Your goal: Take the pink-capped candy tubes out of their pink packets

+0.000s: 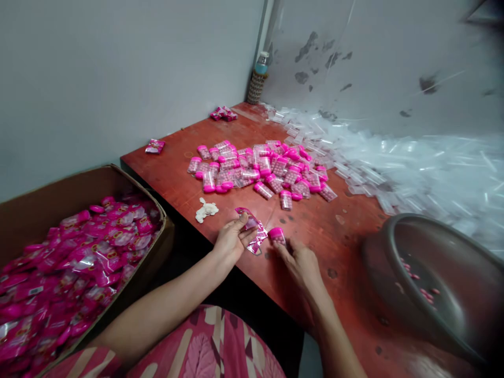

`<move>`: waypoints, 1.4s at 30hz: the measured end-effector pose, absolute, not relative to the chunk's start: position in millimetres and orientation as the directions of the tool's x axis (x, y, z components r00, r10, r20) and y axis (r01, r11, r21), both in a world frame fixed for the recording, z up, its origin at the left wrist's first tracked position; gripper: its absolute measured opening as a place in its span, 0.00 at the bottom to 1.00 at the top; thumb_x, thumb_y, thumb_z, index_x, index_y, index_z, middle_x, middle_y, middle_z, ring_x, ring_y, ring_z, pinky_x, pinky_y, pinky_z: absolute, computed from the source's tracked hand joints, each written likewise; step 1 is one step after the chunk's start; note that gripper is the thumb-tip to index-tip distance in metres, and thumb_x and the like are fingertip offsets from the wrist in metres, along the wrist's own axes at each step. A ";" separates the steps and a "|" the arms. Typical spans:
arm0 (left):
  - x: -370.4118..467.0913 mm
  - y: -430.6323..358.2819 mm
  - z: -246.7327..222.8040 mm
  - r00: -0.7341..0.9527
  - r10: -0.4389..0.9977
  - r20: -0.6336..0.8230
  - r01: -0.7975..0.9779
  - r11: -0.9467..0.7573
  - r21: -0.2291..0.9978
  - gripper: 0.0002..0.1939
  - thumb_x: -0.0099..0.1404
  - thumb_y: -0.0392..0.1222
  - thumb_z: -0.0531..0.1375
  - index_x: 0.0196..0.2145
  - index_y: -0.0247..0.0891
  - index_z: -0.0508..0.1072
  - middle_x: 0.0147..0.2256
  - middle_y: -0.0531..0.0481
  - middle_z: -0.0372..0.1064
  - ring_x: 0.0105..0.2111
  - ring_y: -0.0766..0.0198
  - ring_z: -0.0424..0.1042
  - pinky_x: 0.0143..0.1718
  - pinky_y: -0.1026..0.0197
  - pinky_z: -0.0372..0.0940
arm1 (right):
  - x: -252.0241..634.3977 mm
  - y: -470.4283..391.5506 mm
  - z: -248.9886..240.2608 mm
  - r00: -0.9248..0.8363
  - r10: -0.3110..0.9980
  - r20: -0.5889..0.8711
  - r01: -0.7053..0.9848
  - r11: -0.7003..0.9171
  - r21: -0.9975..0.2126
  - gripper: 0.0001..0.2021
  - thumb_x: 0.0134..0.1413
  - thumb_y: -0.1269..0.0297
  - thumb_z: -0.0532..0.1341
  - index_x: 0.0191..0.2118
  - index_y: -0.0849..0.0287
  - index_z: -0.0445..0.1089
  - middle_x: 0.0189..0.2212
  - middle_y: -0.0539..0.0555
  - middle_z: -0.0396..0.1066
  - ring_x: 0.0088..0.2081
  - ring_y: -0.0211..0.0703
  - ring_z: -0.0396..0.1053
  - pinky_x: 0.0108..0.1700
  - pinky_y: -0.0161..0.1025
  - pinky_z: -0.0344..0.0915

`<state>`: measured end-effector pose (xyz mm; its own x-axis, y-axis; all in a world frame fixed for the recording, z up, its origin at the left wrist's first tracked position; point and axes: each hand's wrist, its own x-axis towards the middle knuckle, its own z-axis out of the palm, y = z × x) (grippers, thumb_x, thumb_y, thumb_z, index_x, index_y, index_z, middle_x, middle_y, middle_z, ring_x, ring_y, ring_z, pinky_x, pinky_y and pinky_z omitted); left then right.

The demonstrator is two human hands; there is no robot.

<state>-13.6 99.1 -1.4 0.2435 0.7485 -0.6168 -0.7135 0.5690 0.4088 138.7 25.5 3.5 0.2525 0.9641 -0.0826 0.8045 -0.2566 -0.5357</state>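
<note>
Across the red wooden table [342, 226], a shiny pink printed wrapper [258, 239] is pinched by the left hand's fingers [244, 218]; a pink-capped clear container [277, 236] is gripped by the right's [301, 262].

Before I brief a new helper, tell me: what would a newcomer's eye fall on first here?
Probably the bright pink-capped bottles heaped on the red table, beyond the left hand and right hand. Next, the cardboard box at left, piled with shiny pink packets, and the pale spread of see-through plastic pieces by the wall at right.
</note>
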 end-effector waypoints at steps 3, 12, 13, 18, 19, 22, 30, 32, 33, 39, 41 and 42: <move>-12.6 99.7 -0.4 0.234 0.751 -0.618 -0.734 0.553 0.394 0.05 0.54 0.36 0.61 0.27 0.31 0.67 0.24 0.48 0.70 0.24 0.64 0.72 0.29 0.62 0.68 | 114.1 18.5 7.3 0.258 0.957 -0.133 0.445 -0.240 -0.863 0.15 0.52 0.50 0.52 0.33 0.58 0.64 0.22 0.49 0.68 0.21 0.38 0.65 0.22 0.33 0.60; -7.6 88.6 -0.7 0.318 0.816 -0.484 -0.710 0.543 0.449 0.11 0.49 0.40 0.65 0.25 0.32 0.66 0.20 0.52 0.67 0.18 0.70 0.67 0.19 0.69 0.62 | 69.0 18.1 4.2 0.327 0.920 -0.215 0.009 -0.230 -0.973 0.14 0.48 0.52 0.57 0.36 0.57 0.60 0.19 0.45 0.65 0.15 0.33 0.62 0.14 0.29 0.59; -7.8 87.7 0.4 0.334 0.818 -0.468 -0.688 0.551 0.472 0.12 0.48 0.41 0.65 0.24 0.32 0.66 0.18 0.53 0.65 0.16 0.71 0.65 0.17 0.69 0.60 | 69.4 19.4 2.6 0.319 0.923 -0.214 -0.005 -0.225 -0.974 0.14 0.49 0.53 0.57 0.36 0.57 0.60 0.19 0.45 0.65 0.15 0.33 0.62 0.13 0.29 0.59; -12.2 88.9 6.1 0.393 0.824 -0.408 -0.615 0.565 0.550 0.12 0.48 0.42 0.65 0.24 0.31 0.67 0.18 0.52 0.65 0.16 0.71 0.64 0.17 0.69 0.59 | 72.6 22.0 -2.6 0.221 0.952 -0.214 -0.128 -0.189 -0.974 0.12 0.51 0.54 0.56 0.33 0.58 0.60 0.20 0.46 0.65 0.15 0.31 0.61 0.14 0.27 0.57; -13.2 89.4 7.0 0.411 0.823 -0.393 -0.600 0.568 0.563 0.12 0.48 0.42 0.65 0.24 0.31 0.68 0.18 0.51 0.66 0.17 0.70 0.65 0.18 0.69 0.60 | 72.9 21.8 -3.0 0.222 0.953 -0.209 -0.126 -0.184 -0.975 0.11 0.51 0.55 0.56 0.32 0.58 0.60 0.21 0.46 0.65 0.15 0.30 0.61 0.14 0.27 0.57; -15.2 90.1 8.4 0.472 0.799 -0.373 -0.533 0.596 0.601 0.11 0.48 0.41 0.65 0.24 0.30 0.70 0.18 0.51 0.66 0.17 0.70 0.65 0.18 0.68 0.60 | 73.0 20.0 -4.4 0.266 0.947 -0.182 -0.065 -0.170 -0.983 0.11 0.51 0.55 0.57 0.31 0.58 0.60 0.20 0.46 0.64 0.16 0.30 0.60 0.15 0.27 0.58; -19.1 95.7 3.6 0.539 0.772 -0.335 -0.413 0.590 0.694 0.11 0.48 0.41 0.65 0.22 0.28 0.72 0.20 0.47 0.69 0.18 0.69 0.66 0.21 0.68 0.61 | 74.9 18.7 -6.8 0.274 0.949 -0.158 -0.008 -0.162 -0.987 0.11 0.51 0.55 0.56 0.30 0.58 0.59 0.19 0.45 0.64 0.15 0.31 0.59 0.14 0.27 0.55; -19.8 96.5 3.3 0.566 0.757 -0.327 -0.376 0.590 0.714 0.11 0.47 0.41 0.64 0.22 0.28 0.73 0.19 0.48 0.68 0.17 0.69 0.65 0.20 0.67 0.60 | 76.8 20.1 -6.2 0.207 0.958 -0.197 -0.118 -0.176 -0.977 0.12 0.52 0.54 0.55 0.30 0.58 0.59 0.20 0.46 0.65 0.14 0.30 0.58 0.12 0.26 0.52; -19.8 96.3 3.4 0.576 0.751 -0.323 -0.363 0.589 0.722 0.11 0.47 0.41 0.64 0.22 0.28 0.73 0.19 0.47 0.68 0.17 0.69 0.65 0.20 0.67 0.61 | 77.8 20.6 -5.9 0.208 0.958 -0.197 -0.127 -0.173 -0.977 0.12 0.52 0.54 0.55 0.30 0.58 0.59 0.20 0.46 0.65 0.14 0.29 0.58 0.12 0.26 0.52; -19.2 92.7 2.9 0.561 0.757 -0.335 -0.350 0.584 0.733 0.11 0.47 0.41 0.65 0.25 0.28 0.74 0.22 0.46 0.70 0.20 0.67 0.67 0.24 0.65 0.63 | 79.9 20.5 -6.6 0.306 0.944 -0.125 -0.005 -0.130 -0.992 0.11 0.49 0.56 0.58 0.33 0.57 0.60 0.18 0.45 0.63 0.16 0.31 0.59 0.15 0.28 0.57; -21.7 93.5 2.5 0.558 0.761 -0.331 -0.358 0.580 0.732 0.11 0.47 0.42 0.64 0.24 0.28 0.74 0.21 0.46 0.70 0.18 0.68 0.66 0.22 0.66 0.62 | 80.1 19.0 -7.1 0.251 0.956 -0.154 -0.119 -0.128 -0.985 0.11 0.50 0.57 0.57 0.37 0.57 0.60 0.21 0.46 0.66 0.17 0.32 0.62 0.17 0.29 0.60; -23.3 94.0 2.5 0.546 0.770 -0.330 -0.369 0.575 0.730 0.11 0.47 0.42 0.65 0.23 0.28 0.74 0.21 0.47 0.69 0.19 0.68 0.66 0.22 0.65 0.62 | 80.4 18.0 -7.3 0.223 0.961 -0.166 -0.175 -0.128 -0.976 0.12 0.50 0.57 0.57 0.39 0.57 0.59 0.23 0.47 0.67 0.19 0.33 0.64 0.19 0.30 0.62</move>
